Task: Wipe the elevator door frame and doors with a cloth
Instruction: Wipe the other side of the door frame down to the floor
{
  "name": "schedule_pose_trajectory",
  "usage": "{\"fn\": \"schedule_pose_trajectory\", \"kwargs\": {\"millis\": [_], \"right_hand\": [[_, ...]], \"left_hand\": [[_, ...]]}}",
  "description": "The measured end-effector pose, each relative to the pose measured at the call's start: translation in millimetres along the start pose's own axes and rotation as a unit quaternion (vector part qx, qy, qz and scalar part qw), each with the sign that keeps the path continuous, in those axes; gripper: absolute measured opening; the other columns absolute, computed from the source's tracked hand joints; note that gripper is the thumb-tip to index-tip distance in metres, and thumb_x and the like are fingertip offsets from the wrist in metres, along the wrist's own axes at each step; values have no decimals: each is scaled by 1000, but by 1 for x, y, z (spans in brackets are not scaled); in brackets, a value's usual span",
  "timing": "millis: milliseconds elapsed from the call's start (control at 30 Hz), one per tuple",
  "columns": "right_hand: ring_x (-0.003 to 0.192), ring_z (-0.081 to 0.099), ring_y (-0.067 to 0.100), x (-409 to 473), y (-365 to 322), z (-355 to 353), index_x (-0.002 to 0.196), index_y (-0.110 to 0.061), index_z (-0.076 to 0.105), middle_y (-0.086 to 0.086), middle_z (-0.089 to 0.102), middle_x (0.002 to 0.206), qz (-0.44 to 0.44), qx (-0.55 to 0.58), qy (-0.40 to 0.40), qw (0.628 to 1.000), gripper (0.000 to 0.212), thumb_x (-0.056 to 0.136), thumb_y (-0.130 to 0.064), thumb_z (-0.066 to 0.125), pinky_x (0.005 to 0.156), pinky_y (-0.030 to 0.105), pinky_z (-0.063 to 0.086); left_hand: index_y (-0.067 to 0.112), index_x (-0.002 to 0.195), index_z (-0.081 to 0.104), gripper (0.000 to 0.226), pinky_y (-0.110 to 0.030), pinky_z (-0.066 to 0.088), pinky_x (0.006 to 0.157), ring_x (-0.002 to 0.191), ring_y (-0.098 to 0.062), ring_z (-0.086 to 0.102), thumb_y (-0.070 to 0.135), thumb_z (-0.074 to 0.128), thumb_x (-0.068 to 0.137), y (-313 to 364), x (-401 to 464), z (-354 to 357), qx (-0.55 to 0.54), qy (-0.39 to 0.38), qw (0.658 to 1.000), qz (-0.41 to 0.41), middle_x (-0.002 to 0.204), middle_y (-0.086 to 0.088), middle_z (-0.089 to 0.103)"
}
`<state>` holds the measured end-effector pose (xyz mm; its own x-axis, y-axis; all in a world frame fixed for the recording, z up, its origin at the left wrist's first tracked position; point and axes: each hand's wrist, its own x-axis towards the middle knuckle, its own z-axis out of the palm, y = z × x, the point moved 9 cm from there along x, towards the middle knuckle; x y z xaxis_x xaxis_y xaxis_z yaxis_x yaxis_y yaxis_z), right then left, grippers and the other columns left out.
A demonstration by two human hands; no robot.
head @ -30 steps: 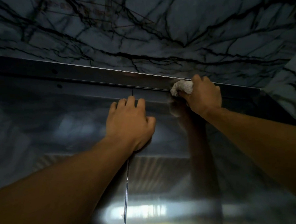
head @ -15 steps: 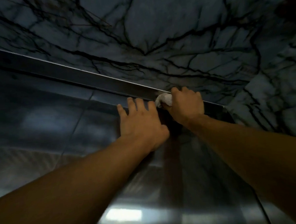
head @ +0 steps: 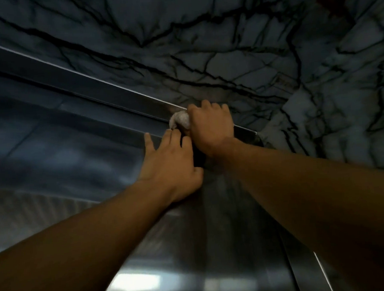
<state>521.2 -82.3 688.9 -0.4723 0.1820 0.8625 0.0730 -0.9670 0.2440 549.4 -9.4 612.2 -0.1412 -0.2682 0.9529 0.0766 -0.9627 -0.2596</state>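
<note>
The cloth [head: 181, 121] bunched in my right hand [head: 211, 131] is off-white. Above my grip, the marble [head: 203, 44] is grey-blue, crossed by branching black veins. Below it, the doors [head: 76, 156] are dull silver steel with pale blurred reflections.

I see both hands raised to the top of the door frame [head: 117, 100] — the right hand [head: 212, 128] is closed around a bunched white cloth [head: 179, 121], pressing it against the metal strip. My left hand [head: 170, 166] lies flat, fingers spread, on the steel door [head: 64, 152] just below, nearly touching the cloth. Dark-veined marble [head: 225, 43] spreads above.
</note>
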Motion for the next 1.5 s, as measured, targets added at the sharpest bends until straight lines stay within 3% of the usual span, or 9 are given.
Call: {"fn": "schedule_pose_trajectory", "kwargs": {"millis": [200,533,800,967,1167,1500], "right_hand": [[101,57,35,-7,10,5,111,-17,56,14,60,110,0,-16,-1,1000,27,90,-32,49,88,44,37],[95,59,35,-21,37,14,107,-18,56,13,62,104,20,-49,-11,999,42,82,-51,60,82,43,40],[93,60,35,-21,42,12,103,-16,57,13,64,100,5,-72,-10,997,34,84,-44,60,81,42,40],[91,60,35,-28,50,14,101,-17,58,13,63,99,17,-84,-18,996,31,82,-41,63,81,43,39],[94,59,36,-42,80,21,104,-17,54,14,61,103,25,-121,-63,990,35,79,-38,68,83,43,39],[96,59,36,-47,93,24,105,-16,56,15,62,104,23,-160,-59,985,33,80,-34,67,89,45,39]], "left_hand": [[14,118,49,62,-61,18,115,135,-28,34,53,30,74,14,0,2,6,11,998,59,135,-14,47],[15,128,44,68,-56,23,114,130,-29,39,55,29,75,11,-2,3,12,2,999,49,132,-15,49],[16,132,43,71,-55,24,113,127,-30,41,57,30,75,10,-3,5,12,-3,999,45,130,-16,50],[14,121,48,66,-56,27,111,120,-30,46,57,29,75,9,-4,5,15,5,999,42,123,-16,52],[14,123,49,66,-56,27,111,122,-30,45,58,29,78,9,-4,6,20,2,999,38,126,-16,51],[15,125,48,71,-56,26,112,125,-29,43,64,26,78,7,-3,7,36,-6,998,42,130,-15,49]]}}
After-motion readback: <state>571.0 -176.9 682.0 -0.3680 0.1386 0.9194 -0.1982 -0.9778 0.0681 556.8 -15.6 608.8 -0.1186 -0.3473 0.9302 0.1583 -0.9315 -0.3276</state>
